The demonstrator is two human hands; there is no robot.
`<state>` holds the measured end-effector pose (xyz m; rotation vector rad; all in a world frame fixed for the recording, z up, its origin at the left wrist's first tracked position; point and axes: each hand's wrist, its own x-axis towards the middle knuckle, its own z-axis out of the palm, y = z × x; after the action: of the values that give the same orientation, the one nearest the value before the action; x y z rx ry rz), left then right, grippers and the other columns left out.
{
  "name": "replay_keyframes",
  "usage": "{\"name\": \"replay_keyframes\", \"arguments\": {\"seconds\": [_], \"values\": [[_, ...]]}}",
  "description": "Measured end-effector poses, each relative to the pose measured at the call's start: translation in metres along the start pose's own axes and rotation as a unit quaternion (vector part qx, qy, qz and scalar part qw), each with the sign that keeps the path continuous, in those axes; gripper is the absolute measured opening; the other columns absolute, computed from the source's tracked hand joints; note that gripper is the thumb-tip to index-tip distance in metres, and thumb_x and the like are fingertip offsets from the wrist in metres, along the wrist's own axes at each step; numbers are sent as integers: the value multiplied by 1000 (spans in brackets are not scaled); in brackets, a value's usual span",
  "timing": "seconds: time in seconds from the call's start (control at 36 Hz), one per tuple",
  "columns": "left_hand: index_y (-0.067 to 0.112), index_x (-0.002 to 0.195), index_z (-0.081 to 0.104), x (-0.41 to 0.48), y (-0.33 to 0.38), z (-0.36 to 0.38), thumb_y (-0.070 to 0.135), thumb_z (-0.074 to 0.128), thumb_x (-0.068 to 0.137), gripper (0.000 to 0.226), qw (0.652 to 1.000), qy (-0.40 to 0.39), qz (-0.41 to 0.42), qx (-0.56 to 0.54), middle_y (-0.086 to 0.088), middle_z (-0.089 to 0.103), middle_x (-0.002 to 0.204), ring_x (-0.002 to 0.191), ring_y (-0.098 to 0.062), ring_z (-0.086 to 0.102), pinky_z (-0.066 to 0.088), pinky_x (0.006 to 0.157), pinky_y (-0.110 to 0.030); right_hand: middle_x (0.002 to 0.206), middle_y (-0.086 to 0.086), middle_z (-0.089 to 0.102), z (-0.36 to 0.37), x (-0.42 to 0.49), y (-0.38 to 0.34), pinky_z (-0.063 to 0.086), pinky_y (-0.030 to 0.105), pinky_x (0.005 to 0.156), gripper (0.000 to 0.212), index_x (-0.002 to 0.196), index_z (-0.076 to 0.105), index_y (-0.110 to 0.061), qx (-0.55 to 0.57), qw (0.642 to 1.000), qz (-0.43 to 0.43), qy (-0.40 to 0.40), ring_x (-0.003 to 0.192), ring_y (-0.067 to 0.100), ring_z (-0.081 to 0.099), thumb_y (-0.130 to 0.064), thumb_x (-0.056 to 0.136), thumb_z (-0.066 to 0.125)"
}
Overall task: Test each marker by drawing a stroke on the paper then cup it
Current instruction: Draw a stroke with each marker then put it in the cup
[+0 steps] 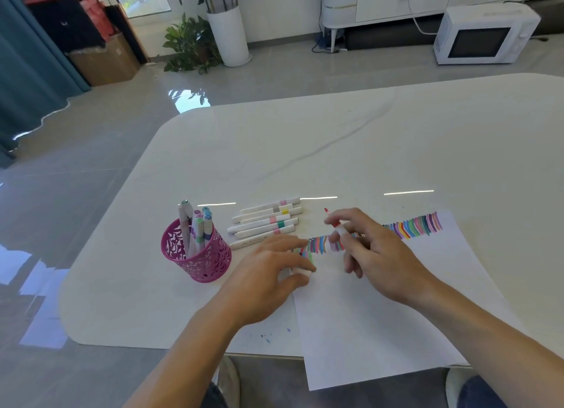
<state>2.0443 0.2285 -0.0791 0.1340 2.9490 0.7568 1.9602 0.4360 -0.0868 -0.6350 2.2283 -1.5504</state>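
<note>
The right hand (375, 249) pinches a red-tipped marker (337, 224) between thumb and fingers, tip pointing up toward 11 o'clock, above the paper (381, 310). The left hand (274, 270) presses flat on the paper's edge at 9 o'clock and closes on a small white piece, probably the marker's cap (302, 272). A long row of coloured strokes (418, 226) runs across the sheet's far edge from 2 o'clock toward the hands, so many markers look already tested. The pink mesh cup (195, 252), at 9 o'clock from the hands, holds several capped markers. Six more loose markers (265, 221) lie on the table (335, 139) at 11 o'clock, seemingly still waiting. Judging from this, the task is well along but unfinished. No readable brand or writing shows anywhere
</note>
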Motion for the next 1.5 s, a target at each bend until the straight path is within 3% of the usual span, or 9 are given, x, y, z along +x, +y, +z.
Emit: {"name": "replay_keyframes", "arguments": {"seconds": [0.08, 0.14, 0.31, 0.39, 0.47, 0.64, 0.81, 1.03, 1.5], "values": [[40, 116, 71, -1, 4, 2, 37, 63, 96, 22, 999, -45, 14, 9, 22, 35, 155, 144, 6, 16, -1, 99, 7, 97, 5, 70, 2, 1, -1, 60, 40, 70, 39, 106, 72, -25, 90, 996, 17, -12, 76, 29, 71, -6, 108, 39], [40, 117, 70, -1, 5, 2, 39, 62, 96, 23, 998, -64, 14, 10, 22, 29, 158, 144, 7, 10, -7, 93, 10, 97, 8, 72, 1, 2, 0, 61, 41, 77, 41, 107, 73, -19, 113, 993, 26, -28, 85, 29, 72, 1, 106, 37], [45, 118, 69, 2, 2, 6, 41, 63, 95, 24, 996, -93, 16, 8, 20, 25, 161, 147, 1, 15, 14, 108, -14, 82, -2, 72, 4, 4, 7, 58, 27, 68, 27, 109, 69, -17, 79, 997, -9, -24, 75, 12, 70, 4, 93, 65], [45, 119, 69, 3, 2, 5, 38, 63, 95, 25, 996, -93, 14, 8, 19, 25, 161, 146, 0, 16, 11, 107, -9, 74, 2, 68, 9, 7, 11, 56, 30, 63, 19, 103, 70, -19, 77, 997, -12, -9, 66, 16, 66, -5, 91, 74], [42, 119, 70, 3, 3, 4, 36, 63, 96, 25, 995, -96, 15, -1, 17, 26, 161, 144, 2, 15, -3, 94, 8, 69, 6, 67, 13, 8, 12, 53, 32, 58, 2, 95, 69, -17, 104, 995, -6, 1, 61, 21, 63, -16, 95, 71], [43, 117, 71, 5, 1, 6, 36, 66, 94, 25, 995, -97, 13, -13, 15, 28, 160, 144, 3, 16, -2, 92, 10, 68, 14, 68, 19, 10, 19, 48, 40, 56, 25, 87, 66, -13, 111, 993, 35, -10, 58, 26, 61, -18, 106, 51], [44, 115, 72, 5, -1, 7, 37, 68, 93, 24, 996, -92, 4, -18, 17, 29, 160, 145, 2, 20, 17, 106, -10, 67, 16, 70, 22, 9, 25, 50, 37, 54, 12, 93, 56, -14, 97, 994, 52, -8, 55, 27, 62, -3, 96, 61], [45, 115, 72, 6, -2, 9, 37, 68, 92, 24, 996, -91, -7, -18, 16, 30, 160, 145, 0, 21, 16, 107, -10, 70, 14, 73, 23, 9, 28, 56, 42, 59, 12, 87, 53, -1, 73, 995, 65, 9, 61, 29, 68, 0, 89, 65], [46, 117, 71, 7, 1, 7, 37, 67, 93, 25, 995, -100, -17, -3, 17, 28, 160, 145, -1, 18, 14, 106, -13, 70, 12, 73, 24, 10, 26, 58, 40, 59, 17, 81, 56, -8, 32, 998, 61, 9, 63, 30, 70, -4, 91, 69]]}}
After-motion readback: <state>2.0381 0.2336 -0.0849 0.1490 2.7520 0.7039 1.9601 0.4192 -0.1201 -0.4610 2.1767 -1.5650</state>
